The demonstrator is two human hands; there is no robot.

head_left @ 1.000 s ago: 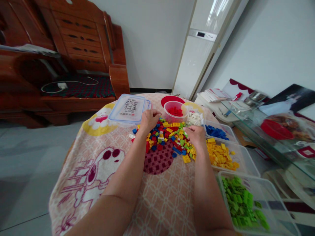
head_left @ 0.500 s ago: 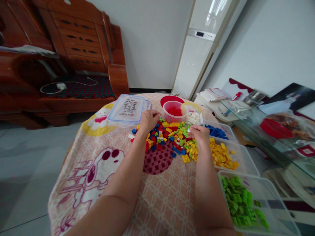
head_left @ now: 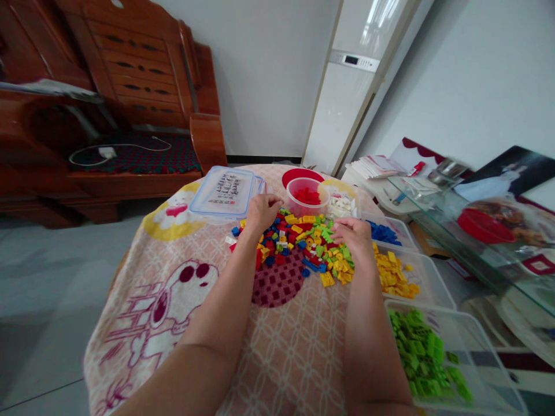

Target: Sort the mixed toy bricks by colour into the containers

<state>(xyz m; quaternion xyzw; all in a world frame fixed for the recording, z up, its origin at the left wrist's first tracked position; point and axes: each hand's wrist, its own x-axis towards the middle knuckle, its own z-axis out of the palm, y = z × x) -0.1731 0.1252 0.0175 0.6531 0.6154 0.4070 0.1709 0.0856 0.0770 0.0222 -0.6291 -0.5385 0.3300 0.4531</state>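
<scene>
A mixed pile of toy building bricks (head_left: pixel 299 231), in red, yellow, blue, green and white, lies on the table between my hands. My left hand (head_left: pixel 262 211) hovers over the pile's far left part, thumb and fingertips pinched together; whatever they may hold is too small to make out. Over the pile's right side is my right hand (head_left: pixel 354 234), fingers stretched left and slightly apart, with no brick visible in them. Beyond the pile stands a clear round tub (head_left: pixel 309 211) of red bricks. White bricks (head_left: pixel 340 206) lie in a container to its right.
Along the right edge stand clear boxes of blue bricks (head_left: pixel 382 232), yellow bricks (head_left: pixel 395 276) and green bricks (head_left: pixel 418 349). A blue-rimmed lidded box (head_left: pixel 223 192) lies at the far left. Behind the tub is a red round lid (head_left: pixel 299 174). A glass shelf (head_left: pixel 468 237) stands at right.
My right hand has shifted slightly right, and the white brick seen at its fingertips no longer shows. My left hand has stayed almost still.
</scene>
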